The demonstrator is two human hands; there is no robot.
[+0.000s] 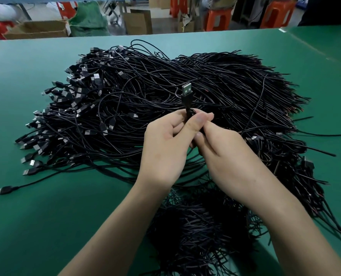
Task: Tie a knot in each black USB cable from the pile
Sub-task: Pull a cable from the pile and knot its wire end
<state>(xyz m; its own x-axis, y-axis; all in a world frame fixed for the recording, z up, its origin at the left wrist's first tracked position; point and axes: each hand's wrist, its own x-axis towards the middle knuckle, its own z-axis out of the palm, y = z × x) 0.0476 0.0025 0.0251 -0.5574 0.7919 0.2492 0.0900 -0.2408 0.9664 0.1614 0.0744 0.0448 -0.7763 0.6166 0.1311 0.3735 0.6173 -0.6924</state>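
Left hand (165,144) and right hand (225,156), both pinching one upright black USB cable (187,96)

No text, label, brand, number or sign can be read anywhere in the view. The cardboard box (137,22) on the floor behind the table is too blurred to show any legible print. No marking can be made out on the plug of the raised USB cable (187,100).
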